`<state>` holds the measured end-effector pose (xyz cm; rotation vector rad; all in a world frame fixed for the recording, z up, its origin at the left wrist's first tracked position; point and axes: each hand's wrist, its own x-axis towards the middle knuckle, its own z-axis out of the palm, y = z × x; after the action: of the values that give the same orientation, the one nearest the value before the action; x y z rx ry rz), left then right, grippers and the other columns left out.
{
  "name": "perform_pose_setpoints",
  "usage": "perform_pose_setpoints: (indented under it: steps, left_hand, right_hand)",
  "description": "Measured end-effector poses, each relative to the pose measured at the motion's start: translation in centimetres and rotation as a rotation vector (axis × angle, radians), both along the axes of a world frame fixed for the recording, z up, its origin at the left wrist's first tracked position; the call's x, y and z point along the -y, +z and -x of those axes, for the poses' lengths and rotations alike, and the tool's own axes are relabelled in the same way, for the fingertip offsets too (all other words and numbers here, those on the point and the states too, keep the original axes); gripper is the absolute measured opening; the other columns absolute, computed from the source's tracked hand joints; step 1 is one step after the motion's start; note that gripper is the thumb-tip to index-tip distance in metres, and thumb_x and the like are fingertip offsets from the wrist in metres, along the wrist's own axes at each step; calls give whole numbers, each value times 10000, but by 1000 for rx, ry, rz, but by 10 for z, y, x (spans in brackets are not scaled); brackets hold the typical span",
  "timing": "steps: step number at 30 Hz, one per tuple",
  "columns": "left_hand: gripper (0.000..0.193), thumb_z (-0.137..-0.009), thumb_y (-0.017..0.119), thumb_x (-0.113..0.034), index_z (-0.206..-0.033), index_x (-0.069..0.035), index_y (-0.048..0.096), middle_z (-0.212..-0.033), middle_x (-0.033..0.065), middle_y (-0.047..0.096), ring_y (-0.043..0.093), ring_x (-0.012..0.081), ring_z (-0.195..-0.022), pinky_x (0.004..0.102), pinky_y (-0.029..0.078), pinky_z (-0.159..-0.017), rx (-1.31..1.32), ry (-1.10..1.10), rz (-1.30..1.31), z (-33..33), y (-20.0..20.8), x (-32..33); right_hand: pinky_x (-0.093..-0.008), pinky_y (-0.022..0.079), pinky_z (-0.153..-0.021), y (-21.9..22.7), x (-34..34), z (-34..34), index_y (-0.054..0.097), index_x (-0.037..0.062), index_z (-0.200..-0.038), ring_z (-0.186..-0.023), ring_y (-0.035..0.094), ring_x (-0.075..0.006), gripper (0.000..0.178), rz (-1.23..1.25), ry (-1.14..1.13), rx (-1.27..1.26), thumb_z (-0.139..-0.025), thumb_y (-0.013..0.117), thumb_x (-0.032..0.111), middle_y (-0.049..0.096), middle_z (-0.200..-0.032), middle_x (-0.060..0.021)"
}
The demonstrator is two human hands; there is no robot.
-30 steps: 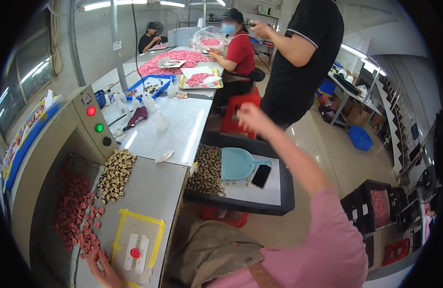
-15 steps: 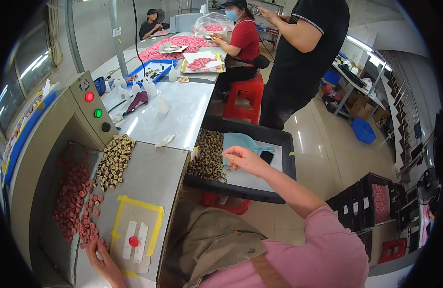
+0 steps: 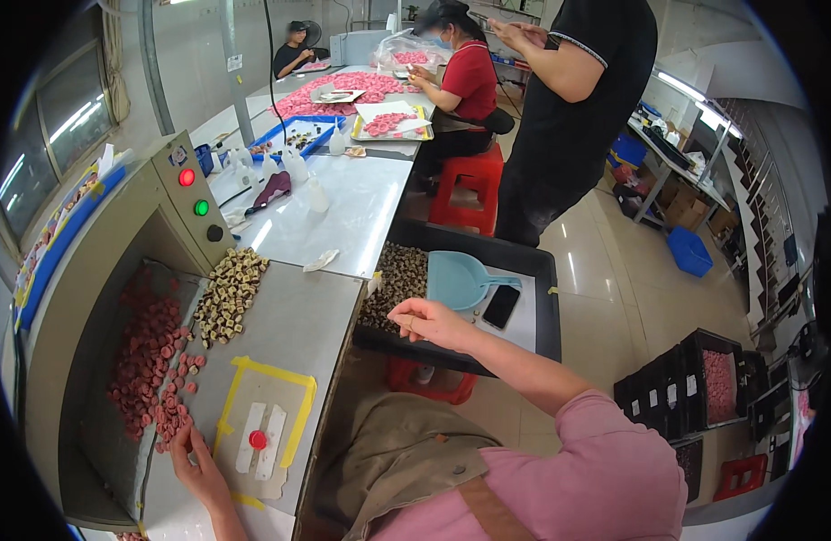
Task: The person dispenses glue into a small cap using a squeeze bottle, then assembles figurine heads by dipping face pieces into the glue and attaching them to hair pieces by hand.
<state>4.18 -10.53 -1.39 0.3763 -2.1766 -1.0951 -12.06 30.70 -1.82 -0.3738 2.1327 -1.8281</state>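
Observation:
My left hand (image 3: 199,467) is at the near end of a heap of pink round pieces (image 3: 147,374), thumb and fingers apart, fingertips touching the outermost ones. Beside it, a bright red round piece (image 3: 258,440) sits between two white strips (image 3: 270,442) inside a yellow tape frame (image 3: 296,417). My right hand (image 3: 433,325) hovers over the near side of a black tray (image 3: 546,338), fingers curled and pinched together; whatever they hold is too small to make out. In that tray lie many small dark-and-cream pieces (image 3: 399,278), a light blue dustpan (image 3: 456,281) and a black phone (image 3: 502,307).
A beige machine housing (image 3: 82,270) with lit buttons arches over the pink heap. Cream-and-dark square pieces (image 3: 231,296) are piled by its panel. White squeeze bottles (image 3: 316,194) stand farther back. One person (image 3: 573,117) stands beyond the tray; others sit at the far table.
My right hand has shifted left and slightly down, uncovering more of the phone. My left hand has moved in against the pink pieces. The whole view has shifted slightly.

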Motion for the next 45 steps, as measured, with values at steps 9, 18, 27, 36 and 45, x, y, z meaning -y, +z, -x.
perform_pose_setpoints:
  steps: [9,18,27,36,45]
  left_hand:
    - [207,-951,534,-200,-1054,-34,602,-917,-8,577,500,57,-740,191,401,-593,-45,18,-65,-1,5,-10]
    - [195,-958,522,-184,-1037,-19,592,-914,13,573,516,67,-737,175,410,-580,-71,-47,18,-2,3,-23]
    - [137,-916,559,-155,-975,-40,604,-874,94,594,525,217,-814,346,435,-759,-214,-717,324,-22,194,-227]
    - [100,-896,515,-105,-916,-181,454,-651,-65,466,394,122,-681,368,294,-908,-355,-1162,40,-64,242,-340]
    - [133,-766,545,-44,-895,-69,561,-755,32,554,489,177,-696,416,358,-908,-240,-701,145,-79,177,-220]
  right_hand:
    - [-212,454,-638,-27,-21,-19,589,40,-1063,-683,527,-76,231,108,-78,40,-941,538,230,582,-795,-11]
    - [-209,463,-653,-31,-68,-28,590,47,-1085,-704,528,-67,227,211,-69,-17,-948,527,217,574,-812,-10]
    - [-230,469,-675,-55,-86,-42,584,33,-1074,-733,534,-78,222,307,-93,5,-950,520,206,576,-818,-14]
    - [-231,469,-653,-39,-51,-60,586,22,-1029,-714,545,-78,185,292,19,-105,-944,513,169,584,-796,-20]
    - [-220,462,-698,-29,-24,-42,587,49,-1068,-784,542,-66,180,258,44,-124,-946,503,151,573,-849,-1]
